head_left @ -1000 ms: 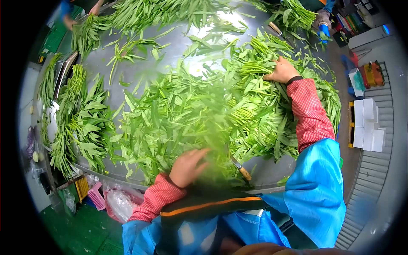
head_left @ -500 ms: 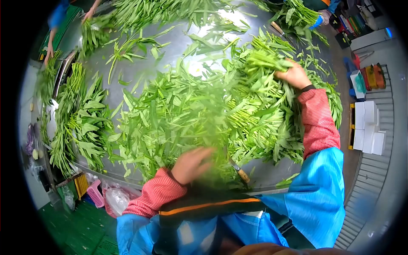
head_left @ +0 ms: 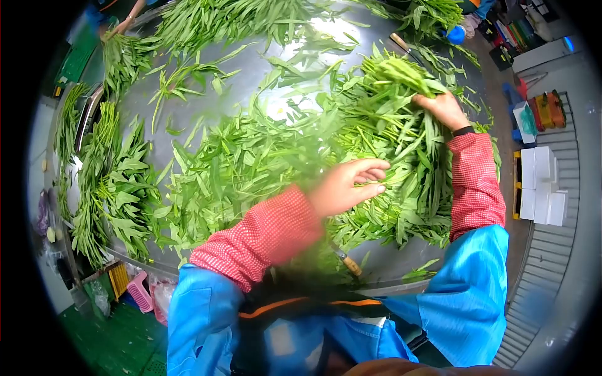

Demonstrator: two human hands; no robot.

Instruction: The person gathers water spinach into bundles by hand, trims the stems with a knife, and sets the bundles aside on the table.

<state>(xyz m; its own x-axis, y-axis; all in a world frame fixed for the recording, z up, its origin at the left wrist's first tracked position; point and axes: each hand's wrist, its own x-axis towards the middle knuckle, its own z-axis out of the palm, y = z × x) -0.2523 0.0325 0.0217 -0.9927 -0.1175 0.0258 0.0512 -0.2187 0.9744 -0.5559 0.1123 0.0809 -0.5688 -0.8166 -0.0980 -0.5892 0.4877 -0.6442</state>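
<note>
"Where were the hands?"

"Taking the greens heap (head_left: pixel 251 156) as the clock's centre, the right hand (head_left: pixel 444 111) was at two o'clock, fingers curled round a leafy bunch (head_left: pixel 398 76), their tips partly hidden. The left hand (head_left: pixel 351 187) was half open over the heap, nothing visible in it; I couldn't tell whether it touched leaves."

"What stood in the way?"

"The red checked sleeve (head_left: pixel 266 235) covered part of the heap, and a haze blurred its middle. At half past five, leaves partly hid the near knife (head_left: pixel 350 264) on the worktop (head_left: pixel 392 257). The far knife (head_left: pixel 399 41) lay at one."

"Farther out?"

"More bundles (head_left: pixel 103 178) at nine, a co-worker's hand (head_left: pixel 113 32) on greens at ten, cut off above the wrist."

"Containers?"

"A pink basket (head_left: pixel 139 291) at eight, contents unclear; white boxes (head_left: pixel 540 182) at three. Just above those, a small white container (head_left: pixel 525 124) had something teal in it, too small to identify."
</note>
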